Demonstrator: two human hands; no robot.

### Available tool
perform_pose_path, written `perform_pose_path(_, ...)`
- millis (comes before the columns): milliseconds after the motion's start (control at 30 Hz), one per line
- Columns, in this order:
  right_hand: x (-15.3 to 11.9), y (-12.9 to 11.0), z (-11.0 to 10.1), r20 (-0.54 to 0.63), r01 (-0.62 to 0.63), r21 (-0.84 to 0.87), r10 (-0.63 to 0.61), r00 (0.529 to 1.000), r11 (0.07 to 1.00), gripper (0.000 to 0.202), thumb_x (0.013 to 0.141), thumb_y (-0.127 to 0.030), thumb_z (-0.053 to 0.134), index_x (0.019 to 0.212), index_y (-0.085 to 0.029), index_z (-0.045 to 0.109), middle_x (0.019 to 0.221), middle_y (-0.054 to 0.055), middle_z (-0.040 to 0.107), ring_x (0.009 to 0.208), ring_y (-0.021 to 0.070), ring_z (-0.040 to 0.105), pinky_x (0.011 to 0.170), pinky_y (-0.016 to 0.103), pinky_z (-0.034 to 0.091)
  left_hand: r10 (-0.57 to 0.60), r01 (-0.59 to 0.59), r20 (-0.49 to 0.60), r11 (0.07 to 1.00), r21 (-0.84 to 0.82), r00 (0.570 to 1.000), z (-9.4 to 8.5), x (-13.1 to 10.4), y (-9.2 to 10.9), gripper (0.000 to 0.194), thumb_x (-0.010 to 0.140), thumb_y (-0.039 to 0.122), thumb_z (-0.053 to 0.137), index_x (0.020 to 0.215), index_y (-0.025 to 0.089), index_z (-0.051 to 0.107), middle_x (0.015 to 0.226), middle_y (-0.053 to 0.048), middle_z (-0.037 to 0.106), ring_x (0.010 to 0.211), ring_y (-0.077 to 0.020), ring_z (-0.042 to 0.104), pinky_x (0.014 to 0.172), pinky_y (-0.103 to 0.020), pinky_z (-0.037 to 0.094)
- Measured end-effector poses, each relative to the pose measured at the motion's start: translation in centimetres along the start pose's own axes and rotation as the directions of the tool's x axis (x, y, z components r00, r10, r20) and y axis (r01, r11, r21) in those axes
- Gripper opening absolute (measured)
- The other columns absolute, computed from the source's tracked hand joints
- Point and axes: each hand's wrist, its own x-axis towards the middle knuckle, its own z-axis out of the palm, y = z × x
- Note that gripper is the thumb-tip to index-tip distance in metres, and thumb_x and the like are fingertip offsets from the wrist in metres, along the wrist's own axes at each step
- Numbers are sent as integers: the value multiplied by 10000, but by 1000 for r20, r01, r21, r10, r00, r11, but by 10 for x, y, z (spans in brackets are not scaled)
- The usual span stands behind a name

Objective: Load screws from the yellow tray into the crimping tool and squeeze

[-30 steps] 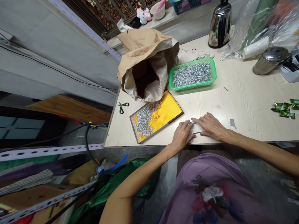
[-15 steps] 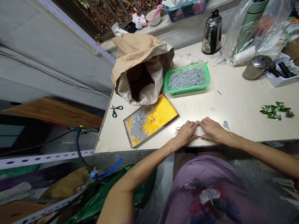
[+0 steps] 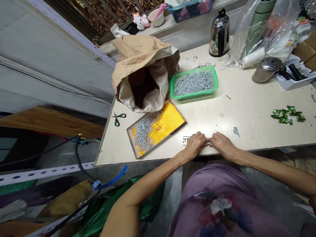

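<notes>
Nearest you, past your purple shirt (image 3: pixel 214 200), both hands work low over the front edge of the table (image 3: pixel 202 112). Your left hand (image 3: pixel 196 144) is closed over a metal piece (image 3: pixel 186 140), its flat, cut-out end showing beyond your knuckles. Your right hand (image 3: pixel 223 144) has its fingertips bunched at the other end, nearly meeting the left; you cannot tell from here whether they pinch the metal or only press it. With the edge so close, a slip could send the piece off toward your lap, and fingers squeezed this near each other could get nipped between moving parts.

Just left of the piece, the shallow tray (image 3: pixel 170 121) lies at a slant, loose screws (image 3: pixel 144 135) heaped at its left end; a knock from your left elbow or wrist could scatter them. The scissors (image 3: pixel 117 121) lie open beyond its left side. Farther back, the green basket (image 3: pixel 195 96) is filled nearly to its rim, close beside the gaping paper bag (image 3: pixel 138 49); if the bag sags, it could nudge the basket.
</notes>
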Motion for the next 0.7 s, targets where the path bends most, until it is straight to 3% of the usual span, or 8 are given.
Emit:
perform_pose_path(167,-2,-3,2,-23,25,-26,-25,999,999,187,888,-62,487,776,-149,608,751,57,563,731,192,486,670,302,365,33,-33,-38,999,-3,999,4,-1,-2,280,958,301,437,771,164,594,777,-64,579,837,-201,513,710,-315,444)
perform_pose_path(267,1,5,-7,-19,-2,30,3,1000,1000,70,871,-147,571,917,-130,622,826,78,577,787,211,498,692,307,383,45,-49,-123,998,-36,991,7,-4,-4,205,939,304,479,959,146,608,929,-93,636,915,-220,555,789,-356,496)
perform_pose_path(367,9,22,-19,31,47,100,-51,998,994,408,799,-359,694,1096,-101,587,933,118,582,856,241,498,727,327,401,43,-68,-284,995,-77,958,19,-12,0,322,928,290,500,1200,120,523,1244,-174,573,1182,-269,513,957,-434,483)
perform_pose_path(433,17,35,-24,81,80,102,-88,993,992,467,801,-454,671,1109,-111,591,955,130,588,861,249,495,733,338,399,39,-83,-377,991,-101,925,31,-19,9,342,948,246,444,1268,129,476,1358,-192,501,1335,-279,403,1034,-466,443)
perform_pose_path(500,29,45,-25,103,75,66,-81,991,995,350,857,-419,604,1065,-137,619,948,129,600,862,247,494,737,339,387,37,-101,-430,987,-125,902,44,-25,20,340,961,220,402,1286,142,464,1392,-185,481,1392,-267,339,1063,-467,426)
perform_pose_path(567,43,53,-23,92,44,7,-45,995,999,199,898,-303,541,978,-156,649,930,123,613,871,243,491,738,339,369,30,-109,-450,983,-151,893,53,-29,31,335,964,246,408,1273,140,479,1370,-179,512,1380,-260,368,1075,-466,421)
perform_pose_path(700,72,55,-25,45,-56,-109,61,997,992,141,880,-238,557,929,-162,667,960,133,627,901,265,484,722,360,338,-37,-61,-402,971,-230,915,55,-33,44,357,952,330,453,1254,148,507,1300,-162,580,1321,-256,457,1108,-510,369)
